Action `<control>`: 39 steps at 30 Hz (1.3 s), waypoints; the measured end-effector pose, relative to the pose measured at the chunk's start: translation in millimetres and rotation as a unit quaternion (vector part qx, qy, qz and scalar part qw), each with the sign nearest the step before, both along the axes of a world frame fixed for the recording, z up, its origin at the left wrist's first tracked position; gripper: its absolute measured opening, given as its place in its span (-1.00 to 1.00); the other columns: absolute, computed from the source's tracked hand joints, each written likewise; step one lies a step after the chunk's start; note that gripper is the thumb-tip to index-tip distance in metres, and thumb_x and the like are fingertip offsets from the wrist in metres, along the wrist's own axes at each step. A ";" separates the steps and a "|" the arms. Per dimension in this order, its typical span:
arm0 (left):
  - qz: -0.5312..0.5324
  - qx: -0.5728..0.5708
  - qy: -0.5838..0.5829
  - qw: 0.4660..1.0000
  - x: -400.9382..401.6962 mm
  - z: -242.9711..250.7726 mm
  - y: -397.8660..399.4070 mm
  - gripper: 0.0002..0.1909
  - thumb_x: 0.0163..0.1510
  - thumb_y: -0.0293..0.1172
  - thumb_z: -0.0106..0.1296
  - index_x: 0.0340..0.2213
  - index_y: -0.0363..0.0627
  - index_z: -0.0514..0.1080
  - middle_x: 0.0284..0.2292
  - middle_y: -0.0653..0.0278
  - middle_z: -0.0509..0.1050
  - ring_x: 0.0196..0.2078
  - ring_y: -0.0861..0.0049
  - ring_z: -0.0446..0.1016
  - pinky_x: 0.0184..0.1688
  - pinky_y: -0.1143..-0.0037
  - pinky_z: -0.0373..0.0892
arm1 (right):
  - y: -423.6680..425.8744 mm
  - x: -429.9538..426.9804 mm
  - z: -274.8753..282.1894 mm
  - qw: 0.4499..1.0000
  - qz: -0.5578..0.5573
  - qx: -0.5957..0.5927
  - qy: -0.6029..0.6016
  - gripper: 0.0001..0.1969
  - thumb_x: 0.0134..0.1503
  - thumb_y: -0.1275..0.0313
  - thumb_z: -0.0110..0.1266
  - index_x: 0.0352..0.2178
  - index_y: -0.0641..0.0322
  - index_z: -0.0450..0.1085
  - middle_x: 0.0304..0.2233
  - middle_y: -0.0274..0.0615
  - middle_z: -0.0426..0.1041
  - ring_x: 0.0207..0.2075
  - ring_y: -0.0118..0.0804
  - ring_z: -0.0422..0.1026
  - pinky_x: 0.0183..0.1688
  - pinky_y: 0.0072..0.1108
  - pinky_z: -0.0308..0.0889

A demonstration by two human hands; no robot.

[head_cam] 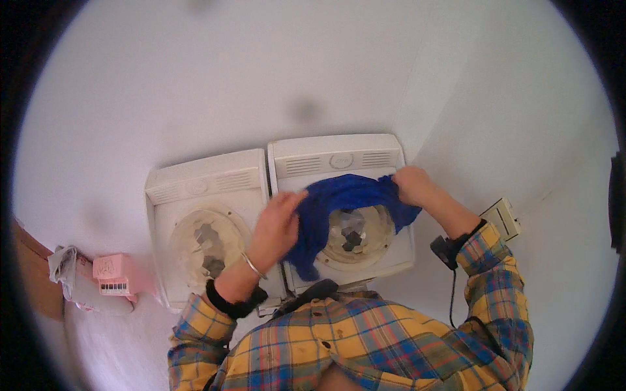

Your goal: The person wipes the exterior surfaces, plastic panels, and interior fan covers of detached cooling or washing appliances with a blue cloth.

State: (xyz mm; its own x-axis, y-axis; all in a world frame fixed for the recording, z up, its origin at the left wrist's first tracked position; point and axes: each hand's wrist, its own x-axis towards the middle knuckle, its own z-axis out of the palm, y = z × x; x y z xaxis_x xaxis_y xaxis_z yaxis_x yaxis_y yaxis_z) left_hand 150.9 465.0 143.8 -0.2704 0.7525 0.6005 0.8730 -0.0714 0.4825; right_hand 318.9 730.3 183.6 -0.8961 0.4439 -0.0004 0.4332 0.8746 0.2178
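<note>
A blue cloth point(342, 190) hangs between my two hands over the right of two white box-shaped appliances point(337, 141) with vents and a round, clear faceted cover point(359, 234). My left hand point(276, 229), with a silver bangle at its wrist, pinches the cloth's left part near its upper edge. At the cloth's upper right, my right hand point(413, 186) is closed on a bunched corner. The cloth arches around the top and left of the round cover, and one end droops below my left hand. Parts of the fingers are hidden or blurred.
The left white appliance point(205, 166) with its own round cover point(208, 244) stands close beside the right one. Farther left are a pink toy piano point(113, 273) and a grey plastic bag point(66, 269). A cream wall switch or socket point(503, 220) lies right of my right forearm.
</note>
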 end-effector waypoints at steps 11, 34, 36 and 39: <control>0.010 -0.204 0.274 0.940 -8.8 -10.1 53.8 -0.76 -0.24 -0.60 -0.08 -0.41 -0.24 0.39 -0.28 0.21 0.26 -0.25 0.26 0.28 -0.17 0.45 0.29 | 8.4 -28.9 -17.3 0.943 0.232 -0.036 0.236 -0.42 -0.19 0.45 0.11 -0.08 0.16 0.11 -0.08 -0.07 0.11 -0.06 -0.05 0.14 -0.15 -0.41 0.26; -0.221 -0.413 0.077 0.880 36.6 -4.3 9.4 -0.79 -0.26 -0.41 -0.01 -0.50 -0.27 0.41 -0.54 -0.02 0.40 -0.38 0.11 0.38 -0.33 0.31 0.31 | -24.8 -8.6 -23.7 0.862 0.266 -0.203 0.382 -0.60 -0.20 0.39 0.07 -0.23 0.19 0.27 -0.29 0.02 0.33 -0.24 0.00 0.30 -0.27 -0.40 0.28; -0.264 -0.403 0.059 0.874 43.9 -5.6 1.1 -0.81 -0.27 -0.41 -0.01 -0.52 -0.24 0.40 -0.53 0.02 0.40 -0.39 0.13 0.38 -0.34 0.32 0.31 | -48.8 7.5 -13.3 0.878 0.281 -0.182 0.341 -0.56 -0.25 0.41 0.10 -0.23 0.13 0.27 -0.25 -0.05 0.30 -0.22 -0.03 0.28 -0.28 -0.41 0.29; -0.324 -0.351 0.103 0.872 42.3 -2.9 -8.4 -0.83 -0.26 -0.42 -0.01 -0.52 -0.18 0.39 -0.53 0.10 0.39 -0.41 0.19 0.38 -0.37 0.33 0.31 | -76.2 41.7 1.2 0.896 0.333 -0.168 0.242 -0.43 -0.41 0.47 0.18 -0.22 0.02 0.25 -0.22 -0.20 0.24 -0.21 -0.12 0.24 -0.33 -0.41 0.30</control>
